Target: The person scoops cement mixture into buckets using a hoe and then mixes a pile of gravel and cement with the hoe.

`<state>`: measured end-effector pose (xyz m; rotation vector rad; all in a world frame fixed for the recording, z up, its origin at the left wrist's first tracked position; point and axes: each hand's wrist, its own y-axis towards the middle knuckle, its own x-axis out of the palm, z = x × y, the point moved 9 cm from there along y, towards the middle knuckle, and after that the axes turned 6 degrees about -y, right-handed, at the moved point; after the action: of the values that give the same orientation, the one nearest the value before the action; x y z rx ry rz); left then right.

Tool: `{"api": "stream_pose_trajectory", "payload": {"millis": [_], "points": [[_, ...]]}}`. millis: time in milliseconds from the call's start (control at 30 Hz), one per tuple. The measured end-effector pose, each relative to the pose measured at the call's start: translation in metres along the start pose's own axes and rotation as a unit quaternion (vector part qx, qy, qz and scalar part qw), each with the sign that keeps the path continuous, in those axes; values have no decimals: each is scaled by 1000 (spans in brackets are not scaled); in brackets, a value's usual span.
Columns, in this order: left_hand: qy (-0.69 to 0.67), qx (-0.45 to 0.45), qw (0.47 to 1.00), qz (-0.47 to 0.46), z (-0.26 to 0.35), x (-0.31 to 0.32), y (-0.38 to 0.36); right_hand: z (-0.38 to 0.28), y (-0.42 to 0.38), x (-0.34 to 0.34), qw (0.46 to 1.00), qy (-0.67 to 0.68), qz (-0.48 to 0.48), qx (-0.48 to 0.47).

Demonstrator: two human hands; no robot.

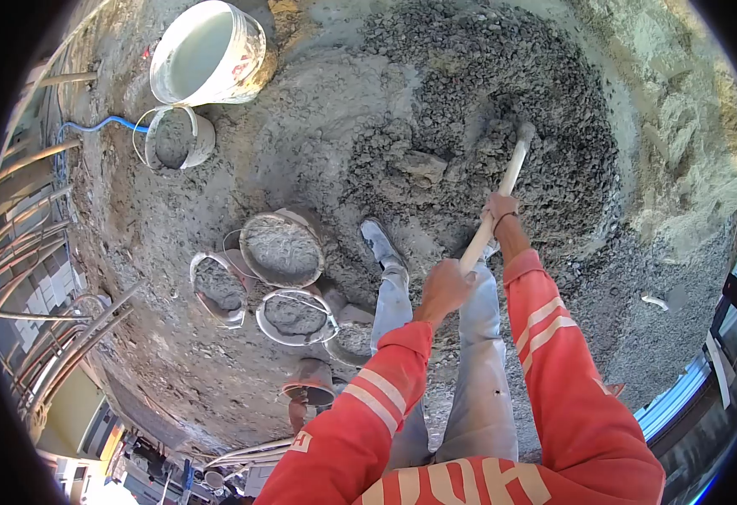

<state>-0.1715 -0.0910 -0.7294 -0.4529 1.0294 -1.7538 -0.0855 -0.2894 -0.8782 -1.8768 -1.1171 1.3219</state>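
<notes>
My left hand (pixel 446 288) is closed around the near end of a hoe's pale wooden handle (pixel 474 249). Farther up the same handle, my right hand (pixel 500 207) grips it too. The handle slopes up and to the right, and the hoe's head (pixel 524 133) sits in a broad heap of dark, wet gravelly mix (pixel 436 84). Most of the blade is hidden in the mix. A larger lump (pixel 423 168) lies in the heap to the left of the blade. My legs stand just below the heap.
Left of my feet stand several buckets, including one filled with grey mix (pixel 282 250). Up left are a big white bucket (pixel 238 63) holding cloudy liquid and a smaller bucket (pixel 200 143). Poles (pixel 27 244) line the left edge; pale sand (pixel 680 126) lies right.
</notes>
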Motion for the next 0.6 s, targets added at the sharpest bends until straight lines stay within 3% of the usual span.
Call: {"api": "stream_pose_trajectory", "payload": {"millis": [167, 300, 367, 433, 467, 533, 600], "points": [[41, 70, 995, 53, -58, -79, -82, 32, -134, 65, 998, 52, 26, -32], [130, 33, 989, 56, -143, -121, -128, 63, -220, 119, 984, 176, -31, 6], [155, 34, 985, 74, -147, -139, -131, 47, -249, 124, 980, 194, -31, -35], [136, 66, 985, 78, -124, -150, -129, 6, -277, 105, 975, 207, -30, -76], [133, 72, 985, 85, -102, -152, -120, -45, -298, 87, 956, 253, -62, -134], [43, 255, 957, 130, -3, -148, -107, -147, -335, 37, 913, 292, -105, -266], [-37, 356, 920, 163, 110, -146, -91, -250, -368, -19, 874, 281, -115, -379]]}}
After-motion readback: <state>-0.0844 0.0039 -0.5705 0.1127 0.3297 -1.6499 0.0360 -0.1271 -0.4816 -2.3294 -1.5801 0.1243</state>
